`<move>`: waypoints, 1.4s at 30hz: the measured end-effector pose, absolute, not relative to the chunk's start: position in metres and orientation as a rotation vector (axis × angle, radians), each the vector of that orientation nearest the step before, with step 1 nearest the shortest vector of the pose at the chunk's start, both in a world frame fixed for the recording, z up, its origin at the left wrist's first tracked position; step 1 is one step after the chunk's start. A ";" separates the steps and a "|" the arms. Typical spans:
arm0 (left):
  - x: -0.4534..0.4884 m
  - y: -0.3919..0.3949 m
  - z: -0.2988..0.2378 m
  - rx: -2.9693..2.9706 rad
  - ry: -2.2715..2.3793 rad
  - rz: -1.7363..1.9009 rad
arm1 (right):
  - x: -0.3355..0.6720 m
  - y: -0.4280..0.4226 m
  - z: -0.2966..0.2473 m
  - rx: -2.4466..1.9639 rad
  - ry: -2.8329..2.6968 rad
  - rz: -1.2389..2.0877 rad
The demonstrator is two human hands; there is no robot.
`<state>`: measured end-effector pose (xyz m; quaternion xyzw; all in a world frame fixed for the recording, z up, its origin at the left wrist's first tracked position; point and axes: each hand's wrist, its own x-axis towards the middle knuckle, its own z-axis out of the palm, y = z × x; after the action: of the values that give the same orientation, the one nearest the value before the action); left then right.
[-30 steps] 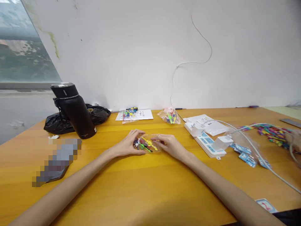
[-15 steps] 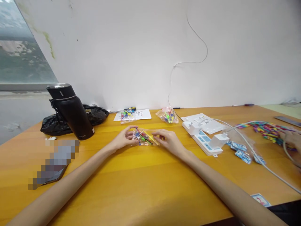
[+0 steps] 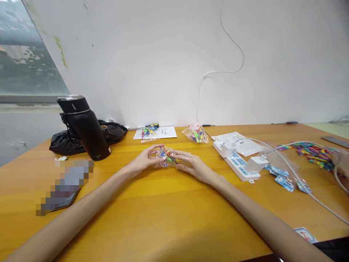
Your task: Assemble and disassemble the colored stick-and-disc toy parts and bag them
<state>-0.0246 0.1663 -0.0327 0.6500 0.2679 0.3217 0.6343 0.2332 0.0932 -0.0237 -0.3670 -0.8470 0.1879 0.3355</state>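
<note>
A clear plastic bag (image 3: 165, 158) of small coloured plastic pieces, blue, green, red and white among them, lies on the wooden table between my two hands. My left hand (image 3: 145, 159) grips the bag's left end, thumb below and fingers curled over the top. From the other side my right hand (image 3: 192, 164) is closed on the bag's right end, its fingers covering part of the pieces. Beyond them, another filled clear bag (image 3: 197, 134) rests near the wall. A third such bag (image 3: 149, 132) lies on a white paper sheet (image 3: 168, 132).
Left stand a black bottle (image 3: 87, 131), a black plastic bag (image 3: 62, 142) and a blurred-out phone (image 3: 67, 189). To the right are a white power strip (image 3: 237, 165) with plugs and cables, blue-printed packets (image 3: 284, 183), and a colourful heap (image 3: 313, 154) near another person's hand (image 3: 340, 163).
My right hand has moved left over the bag, and its fingers now cover the yellow piece that showed before. My left hand keeps its hold. The view has shifted slightly.
</note>
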 end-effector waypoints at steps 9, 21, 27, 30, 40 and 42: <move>-0.024 0.164 -0.027 1.518 0.647 0.674 | 0.237 0.097 -0.030 -0.959 -2.213 0.431; -0.040 0.174 -0.005 1.713 0.732 0.635 | 0.241 0.098 -0.030 -0.924 -2.171 0.420; -0.053 0.183 0.006 1.777 0.782 0.601 | 0.244 0.100 -0.031 -0.952 -2.177 0.481; -0.059 0.187 0.009 1.788 0.785 0.580 | 0.246 0.100 -0.029 -0.965 -2.188 0.482; -0.077 0.192 0.021 1.831 0.886 0.601 | 0.254 0.106 -0.035 -1.022 -2.226 0.433; -0.078 0.190 0.026 1.835 0.914 0.598 | 0.256 0.106 -0.035 -1.026 -2.235 0.429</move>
<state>-0.0780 0.1899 0.0262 0.7529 0.3750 0.2452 0.4820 0.2557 0.1063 -0.0349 -0.3897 -0.8491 0.1630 0.3171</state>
